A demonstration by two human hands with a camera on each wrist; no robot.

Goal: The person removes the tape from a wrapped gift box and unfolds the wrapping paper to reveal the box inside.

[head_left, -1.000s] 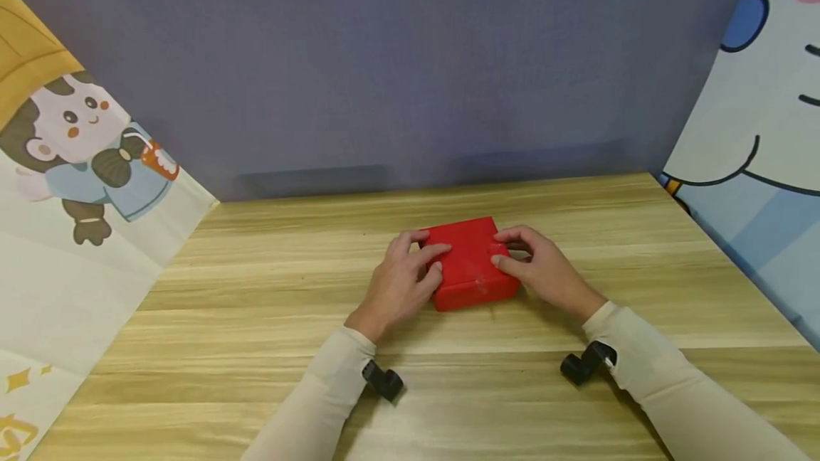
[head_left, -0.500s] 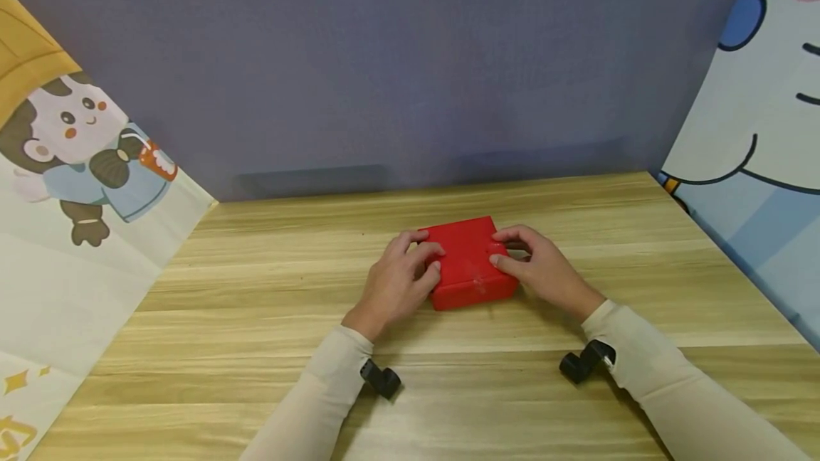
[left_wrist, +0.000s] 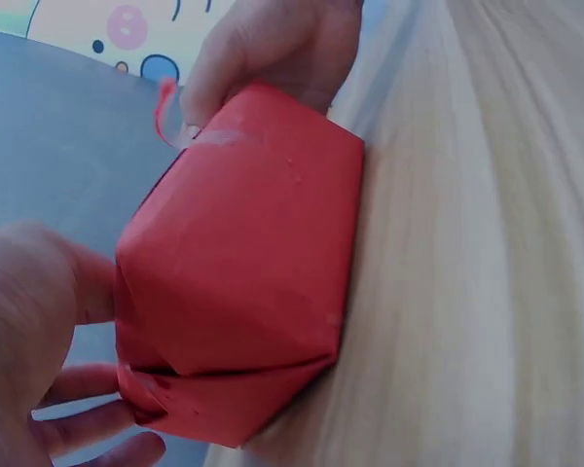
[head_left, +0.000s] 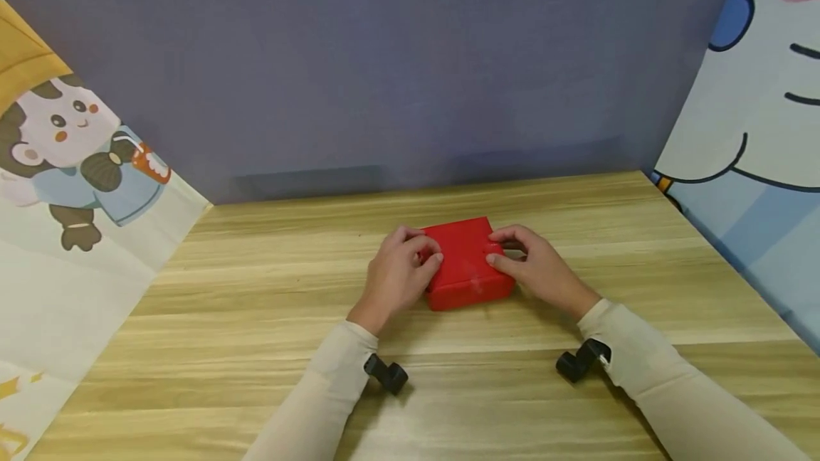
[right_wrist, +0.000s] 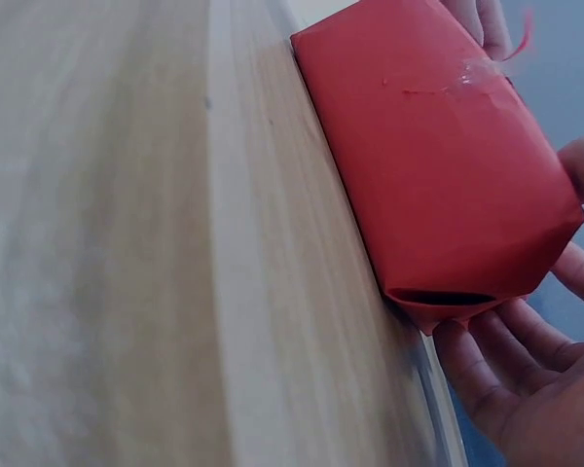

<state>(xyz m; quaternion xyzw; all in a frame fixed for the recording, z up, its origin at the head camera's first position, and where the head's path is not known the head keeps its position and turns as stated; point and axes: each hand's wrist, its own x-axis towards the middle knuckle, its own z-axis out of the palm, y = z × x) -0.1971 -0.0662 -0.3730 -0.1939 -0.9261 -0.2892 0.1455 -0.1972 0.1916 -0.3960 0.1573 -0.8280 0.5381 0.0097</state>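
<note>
A box wrapped in red paper (head_left: 464,251) rests on the wooden table between my hands. My left hand (head_left: 397,272) holds its left end, with thumb and index fingertip close together over the top. In the left wrist view, the left thumb (left_wrist: 94,282) lies at the box's upper edge and the fingers reach round the folded end flap (left_wrist: 214,399). My right hand (head_left: 541,265) grips the right end, thumb on top. The right wrist view shows its fingers (right_wrist: 516,355) at a paper flap (right_wrist: 438,306) with a dark gap above it. Clear tape (right_wrist: 477,73) marks the upper front edge.
A thin red curl (right_wrist: 526,34) sticks up beyond the box's upper edge. The wood-grain table (head_left: 256,319) runs back to a grey-blue panel (head_left: 384,77). Cartoon-printed sheets flank it at left (head_left: 77,290) and right (head_left: 769,141). Black wrist cameras (head_left: 387,374) hang below both sleeves.
The left index finger has drawn back from the box top toward the thumb. The right hand keeps its hold. The whole head view has shifted slightly left.
</note>
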